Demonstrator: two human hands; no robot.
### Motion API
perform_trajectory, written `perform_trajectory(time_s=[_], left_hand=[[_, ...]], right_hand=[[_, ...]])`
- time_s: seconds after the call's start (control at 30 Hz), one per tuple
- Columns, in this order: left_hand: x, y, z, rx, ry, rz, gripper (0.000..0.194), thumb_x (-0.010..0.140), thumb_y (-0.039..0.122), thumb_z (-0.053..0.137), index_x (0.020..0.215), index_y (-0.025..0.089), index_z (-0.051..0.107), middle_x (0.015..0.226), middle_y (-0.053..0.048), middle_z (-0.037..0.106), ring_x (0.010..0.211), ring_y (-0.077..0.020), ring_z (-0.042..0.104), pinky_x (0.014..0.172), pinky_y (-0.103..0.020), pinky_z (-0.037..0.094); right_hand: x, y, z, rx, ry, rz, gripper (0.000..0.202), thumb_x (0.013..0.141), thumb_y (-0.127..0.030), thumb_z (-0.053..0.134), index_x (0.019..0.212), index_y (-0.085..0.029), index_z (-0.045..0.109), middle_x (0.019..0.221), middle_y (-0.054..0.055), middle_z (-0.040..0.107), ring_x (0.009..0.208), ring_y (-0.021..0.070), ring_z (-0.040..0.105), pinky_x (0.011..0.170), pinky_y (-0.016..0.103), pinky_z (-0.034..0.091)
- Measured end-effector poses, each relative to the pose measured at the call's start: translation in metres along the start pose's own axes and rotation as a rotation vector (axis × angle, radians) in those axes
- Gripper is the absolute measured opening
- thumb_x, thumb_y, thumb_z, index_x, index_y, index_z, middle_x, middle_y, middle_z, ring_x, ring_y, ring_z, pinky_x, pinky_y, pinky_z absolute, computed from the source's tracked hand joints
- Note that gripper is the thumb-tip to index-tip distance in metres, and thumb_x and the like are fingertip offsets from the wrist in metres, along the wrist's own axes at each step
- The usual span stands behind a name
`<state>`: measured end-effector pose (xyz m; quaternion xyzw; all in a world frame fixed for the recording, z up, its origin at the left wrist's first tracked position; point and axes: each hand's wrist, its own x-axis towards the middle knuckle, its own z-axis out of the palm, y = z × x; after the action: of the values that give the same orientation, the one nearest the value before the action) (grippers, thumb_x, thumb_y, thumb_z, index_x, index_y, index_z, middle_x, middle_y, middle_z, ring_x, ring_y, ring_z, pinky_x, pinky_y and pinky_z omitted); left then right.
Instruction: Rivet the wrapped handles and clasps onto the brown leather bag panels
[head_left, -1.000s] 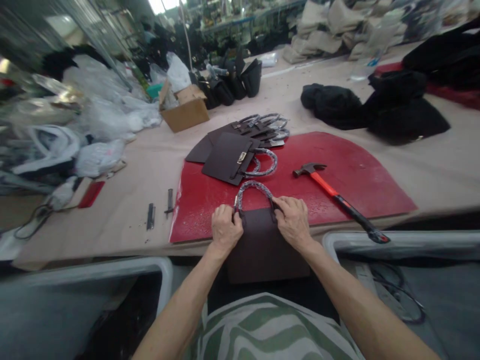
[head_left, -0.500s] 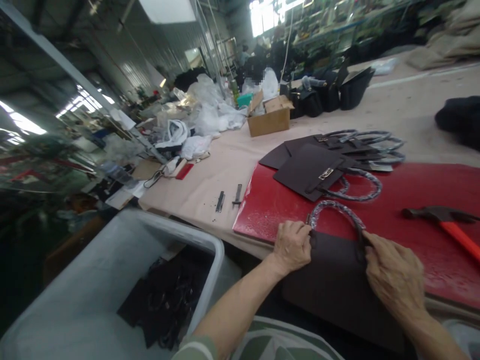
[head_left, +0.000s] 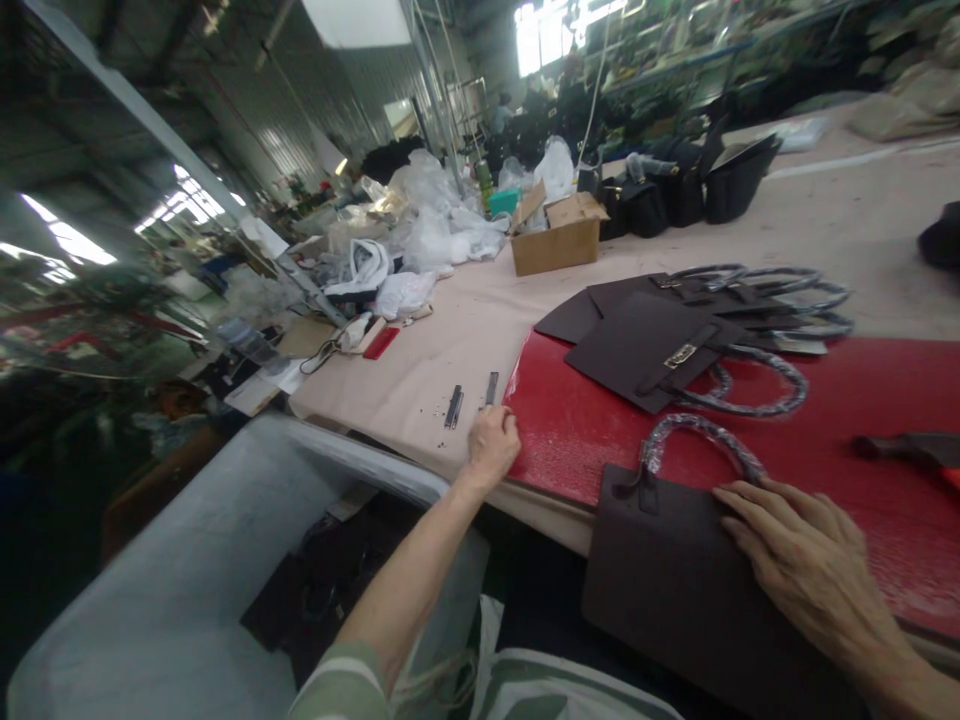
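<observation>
In the head view, a dark brown bag panel (head_left: 675, 590) lies at the lower right of the frame, its upper edge on the red mat (head_left: 551, 440) and its body reaching past the near edge of the surface (head_left: 465, 340). The right hand (head_left: 806, 560) lies over that edge beside the film-wrapped handle (head_left: 694, 425), fingers extended; whether it pinches the panel underneath cannot be told. Steady, light pressure there would probably stop the overhanging part from pulling the panel down. The left hand (head_left: 493, 445), near the centre, has its fingers curled at the lower end of a slim dark tool (head_left: 493, 388); whether they are clamped on it is hidden. A pinch from above, clear of the dark strips (head_left: 453, 407) just left, should suit it best.
</observation>
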<state>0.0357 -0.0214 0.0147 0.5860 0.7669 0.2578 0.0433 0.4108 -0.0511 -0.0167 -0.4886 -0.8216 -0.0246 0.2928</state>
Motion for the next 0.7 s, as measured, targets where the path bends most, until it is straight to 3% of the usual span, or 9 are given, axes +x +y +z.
perform_trajectory(time_s=[0.13, 0.27, 0.43, 0.57, 0.63, 0.7], left_hand=[[0.034, -0.057, -0.029, 0.182, -0.009, -0.236, 0.027, 0.091, 0.02, 0.05, 0.109, 0.011, 0.069, 0.115, -0.02, 0.069, 0.115, -0.028, 0.062, 0.095, -0.035, 0.045], [0.056, -0.092, -0.044, 0.249, -0.163, -0.376, 0.018, 0.082, 0.022, 0.06, 0.091, 0.011, 0.072, 0.097, -0.021, 0.074, 0.1, -0.0315, 0.069, 0.081, -0.034, 0.047], [0.077, -0.107, -0.038, 0.294, -0.345, -0.372, 0.007, 0.071, 0.023, 0.066, 0.067, 0.017, 0.067, 0.074, -0.014, 0.072, 0.087, -0.0328, 0.069, 0.071, -0.033, 0.046], [0.094, -0.118, -0.03, 0.318, -0.442, -0.427, 0.02, 0.064, 0.023, 0.073, 0.052, 0.019, 0.057, 0.043, -0.004, 0.054, 0.065, -0.0286, 0.065, 0.065, -0.032, 0.045], [0.1, -0.123, -0.027, 0.301, -0.447, -0.468, 0.027, 0.061, 0.025, 0.077, 0.049, 0.019, 0.054, 0.035, 0.001, 0.046, 0.056, -0.0234, 0.06, 0.063, -0.03, 0.045], [0.105, -0.127, -0.025, 0.28, -0.357, -0.473, 0.031, 0.062, 0.029, 0.077, 0.049, 0.02, 0.051, 0.031, 0.003, 0.04, 0.051, -0.0199, 0.056, 0.062, -0.029, 0.045]], right_hand=[[0.001, 0.004, 0.003, 0.001, -0.02, -0.014, 0.051, 0.089, -0.064, 0.046, 0.118, -0.029, 0.068, 0.12, 0.011, 0.069, 0.121, 0.0409, 0.052, 0.102, 0.062, 0.036], [0.0, -0.002, -0.002, 0.003, -0.059, 0.001, 0.05, 0.089, -0.062, 0.053, 0.119, -0.024, 0.069, 0.122, 0.011, 0.068, 0.123, 0.0371, 0.05, 0.104, 0.057, 0.038], [0.0, -0.014, -0.012, -0.004, -0.143, 0.07, 0.046, 0.089, -0.052, 0.062, 0.122, -0.021, 0.068, 0.127, 0.011, 0.065, 0.125, 0.034, 0.047, 0.108, 0.053, 0.037], [0.0, -0.015, -0.019, 0.025, -0.227, 0.083, 0.049, 0.088, -0.051, 0.064, 0.128, -0.022, 0.066, 0.131, 0.011, 0.062, 0.129, 0.0335, 0.044, 0.111, 0.054, 0.032], [0.001, -0.015, -0.023, 0.052, -0.277, 0.086, 0.054, 0.086, -0.053, 0.066, 0.131, -0.023, 0.064, 0.134, 0.011, 0.061, 0.132, 0.035, 0.041, 0.113, 0.058, 0.027], [0.002, -0.014, -0.027, 0.077, -0.326, 0.088, 0.063, 0.081, -0.06, 0.069, 0.133, -0.025, 0.062, 0.137, 0.011, 0.059, 0.135, 0.0372, 0.038, 0.114, 0.063, 0.021]])
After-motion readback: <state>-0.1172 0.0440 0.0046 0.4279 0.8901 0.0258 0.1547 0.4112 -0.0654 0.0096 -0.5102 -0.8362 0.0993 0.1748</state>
